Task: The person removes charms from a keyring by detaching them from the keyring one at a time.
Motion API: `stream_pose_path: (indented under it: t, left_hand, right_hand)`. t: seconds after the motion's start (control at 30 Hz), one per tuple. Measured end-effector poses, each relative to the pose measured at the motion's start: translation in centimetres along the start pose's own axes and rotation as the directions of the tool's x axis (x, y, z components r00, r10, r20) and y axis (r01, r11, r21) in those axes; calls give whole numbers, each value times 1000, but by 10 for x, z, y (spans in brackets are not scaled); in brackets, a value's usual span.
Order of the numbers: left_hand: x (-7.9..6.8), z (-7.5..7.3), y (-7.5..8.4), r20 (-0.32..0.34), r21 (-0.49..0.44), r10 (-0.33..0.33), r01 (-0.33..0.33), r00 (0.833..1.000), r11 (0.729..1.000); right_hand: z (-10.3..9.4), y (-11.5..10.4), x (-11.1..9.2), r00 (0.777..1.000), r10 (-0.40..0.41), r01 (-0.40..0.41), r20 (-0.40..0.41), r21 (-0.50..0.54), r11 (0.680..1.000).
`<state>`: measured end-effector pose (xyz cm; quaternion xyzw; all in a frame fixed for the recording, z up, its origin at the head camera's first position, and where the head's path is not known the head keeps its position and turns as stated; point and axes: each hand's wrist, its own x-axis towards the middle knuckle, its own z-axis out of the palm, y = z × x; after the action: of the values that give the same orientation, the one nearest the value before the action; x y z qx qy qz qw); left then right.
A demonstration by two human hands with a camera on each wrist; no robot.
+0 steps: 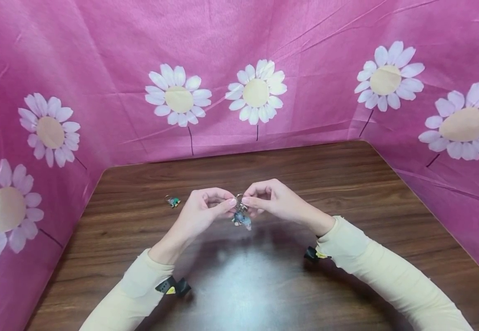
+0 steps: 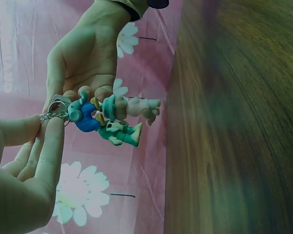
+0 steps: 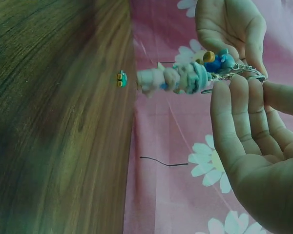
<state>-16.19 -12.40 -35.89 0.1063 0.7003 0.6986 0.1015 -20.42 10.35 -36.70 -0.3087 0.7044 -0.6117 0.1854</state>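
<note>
Over the table, my left hand point(image 1: 195, 214) and my right hand point(image 1: 280, 202) meet at a metal key ring point(image 1: 239, 196). Each pinches it between thumb and fingers. Short chains point(image 2: 52, 115) hang from the ring, bearing several small figurine charms point(image 1: 240, 218). One charm is a blue figure point(image 2: 85, 116), another wears green point(image 2: 119, 132), and a third is pale with a greenish hat point(image 3: 195, 78). Fingertips partly hide the ring. Beyond my left hand, a separate keychain point(image 1: 174, 202) with a green figurine and a ring lies on the table.
The brown wood-grain table point(image 1: 239, 285) has rounded far corners. A pink cloth point(image 1: 111, 82) printed with white daisies stands behind it and along both sides. Black straps with small devices point(image 1: 175, 286) sit at both wrists, over cream sleeves.
</note>
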Motion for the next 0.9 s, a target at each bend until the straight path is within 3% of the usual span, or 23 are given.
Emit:
stream_pose_path:
  t: [0.3,0.43,0.57,0.7,0.9]
  left_hand:
    - [0,-1,-2,-28,-81,20,-22,999,997]
    - [1,-4,-1,-8,-53,32,-33,999,998]
    - [1,-6,2,25,12,5,-5,1000,1000]
    - [0,-8,4,53,77,-31,27,998,997]
    - [1,-13,4,151,227,-54,19,987,974]
  right_hand:
    - [2,1,1,999,-12,13,-31,20,1000]
    - [3,1,2,997,-47,47,-54,4,999]
    - [4,2,2,991,-119,113,-59,-99,989]
    - [1,0,3,982,-190,181,-6,-278,943]
    - [-7,-9,4,962,-209,268,176,-459,847]
